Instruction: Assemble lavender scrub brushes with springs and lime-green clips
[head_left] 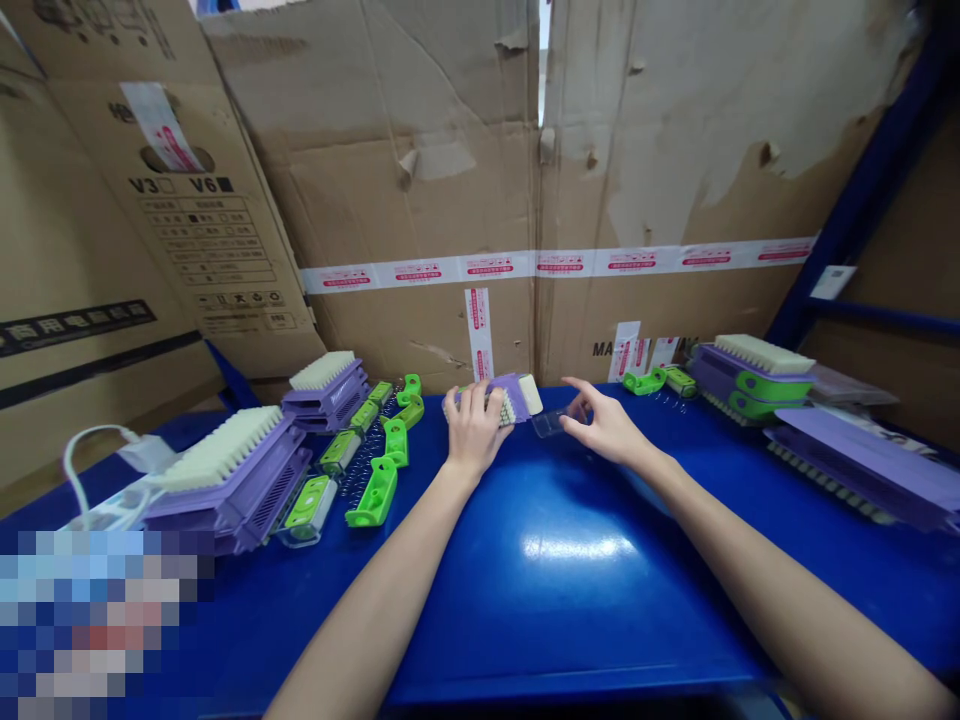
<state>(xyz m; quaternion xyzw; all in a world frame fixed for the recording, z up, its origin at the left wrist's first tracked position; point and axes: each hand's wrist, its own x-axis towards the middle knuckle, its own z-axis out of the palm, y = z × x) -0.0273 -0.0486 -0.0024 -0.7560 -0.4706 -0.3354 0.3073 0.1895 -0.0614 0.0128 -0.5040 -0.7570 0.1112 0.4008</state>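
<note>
My left hand (477, 425) is closed over a purple plastic part (514, 394) with rows of cream teeth, resting on the blue tabletop. A cream block (531, 393) sticks out at its right end. Just to the right, my right hand (606, 428) has its thumb and some fingers on a small clear plastic tray (550, 424), its index finger raised. The tray's left edge lies close to the purple part. My left palm hides most of the purple part's left side.
Stacks of purple parts with cream toothed blocks (225, 447) stand left and right (761, 354). Green-and-clear pieces (310, 505), small springs (360, 465) and green brackets (373, 494) form rows at left. A white plug with cable (147, 453) is at far left. Cardboard (420, 200) walls the back.
</note>
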